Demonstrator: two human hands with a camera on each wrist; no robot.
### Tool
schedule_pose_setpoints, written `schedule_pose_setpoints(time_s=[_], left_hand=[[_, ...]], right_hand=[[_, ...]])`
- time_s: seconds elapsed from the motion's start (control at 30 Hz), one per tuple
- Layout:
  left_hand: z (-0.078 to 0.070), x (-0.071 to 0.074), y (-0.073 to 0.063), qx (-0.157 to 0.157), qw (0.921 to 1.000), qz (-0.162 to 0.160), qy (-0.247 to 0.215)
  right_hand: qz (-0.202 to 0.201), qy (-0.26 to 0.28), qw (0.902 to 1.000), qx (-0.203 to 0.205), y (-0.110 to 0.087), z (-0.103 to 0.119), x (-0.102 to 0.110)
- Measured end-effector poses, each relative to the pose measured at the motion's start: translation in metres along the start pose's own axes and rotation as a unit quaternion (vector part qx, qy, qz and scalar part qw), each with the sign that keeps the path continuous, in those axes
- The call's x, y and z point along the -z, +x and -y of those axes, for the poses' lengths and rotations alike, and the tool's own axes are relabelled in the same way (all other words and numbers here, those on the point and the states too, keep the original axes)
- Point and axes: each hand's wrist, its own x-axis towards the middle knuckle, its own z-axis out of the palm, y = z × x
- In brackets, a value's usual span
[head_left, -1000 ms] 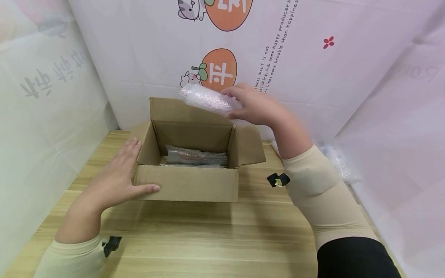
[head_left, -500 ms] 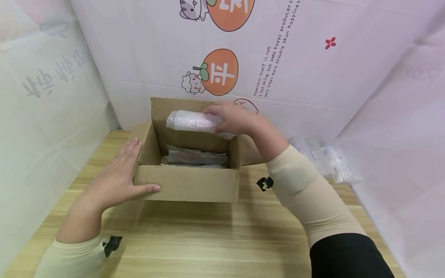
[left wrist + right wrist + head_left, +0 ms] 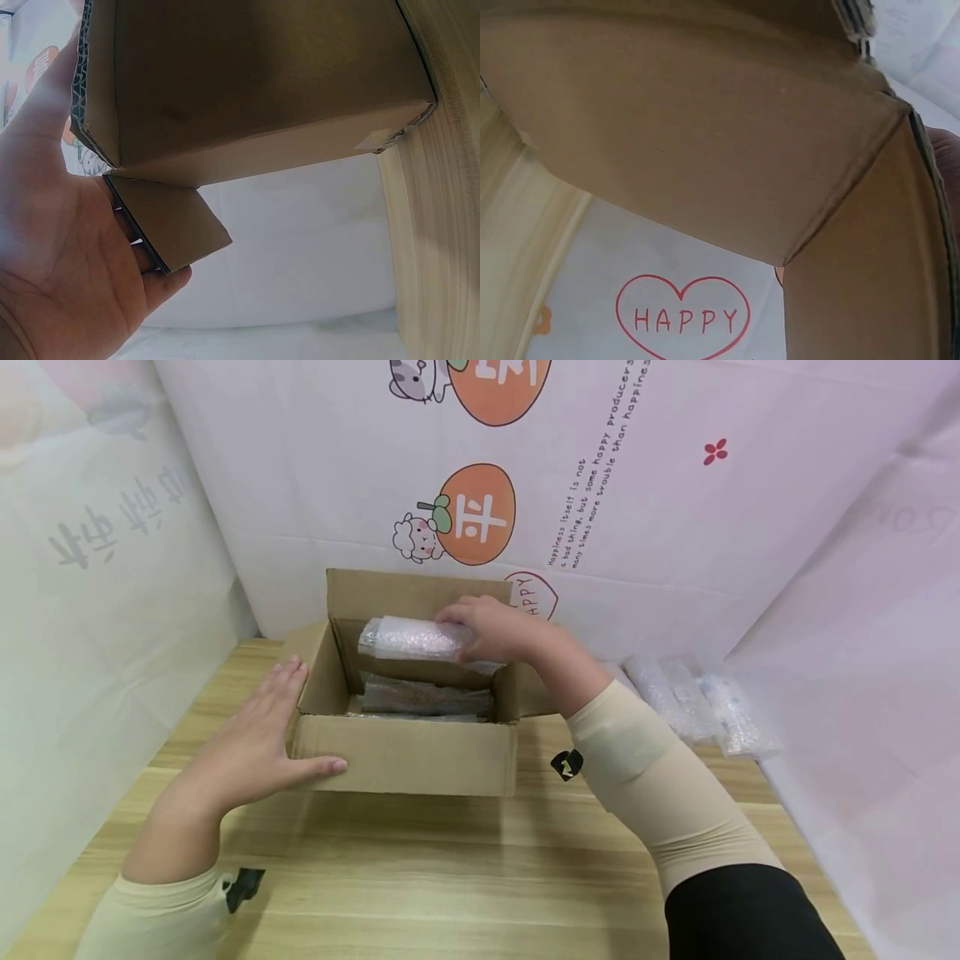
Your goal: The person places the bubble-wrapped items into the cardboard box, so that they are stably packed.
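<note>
An open cardboard box (image 3: 405, 756) stands on the wooden table with its flaps folded out. My left hand (image 3: 251, 739) rests against its left front corner, thumb along the front flap and fingers straight beside the left flap (image 3: 172, 221). Over the box's opening, near the back wall, my right hand (image 3: 495, 628) grips the right end of a bubble-wrapped roll (image 3: 408, 637). The roll lies nearly level; its wrapped contents are hidden. Lower inside the box is another bubble-wrapped packet (image 3: 423, 698). The right wrist view shows mostly cardboard, with the roll out of sight.
Several clear bubble-wrapped packets (image 3: 731, 710) lie on the table (image 3: 420, 877) at the right, partly behind my right forearm. White printed sheets (image 3: 637, 510) wall in the table at the back and both sides.
My right hand has brought the bubble-wrapped roll down and slightly left, from above the back flap to the box's opening. My left hand stays at the box corner.
</note>
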Motion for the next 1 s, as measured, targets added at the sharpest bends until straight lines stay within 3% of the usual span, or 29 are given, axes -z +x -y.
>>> schedule_pose_setpoints(time_s=[0.33, 0.57, 1.0], left_hand=[[-0.002, 0.002, 0.0, -0.002, 1.0, 0.003, 0.003], [-0.002, 0.003, -0.001, 0.001, 1.0, 0.006, 0.0], [-0.002, 0.002, -0.001, -0.005, 1.0, 0.0, -0.001]], right_hand=[[0.013, -0.019, 0.9996, -0.013, -0.005, 0.002, -0.003], [0.005, -0.003, 0.9998, -0.018, -0.011, -0.002, -0.002], [-0.066, 0.043, 0.9966, -0.024, -0.042, -0.022, 0.015]])
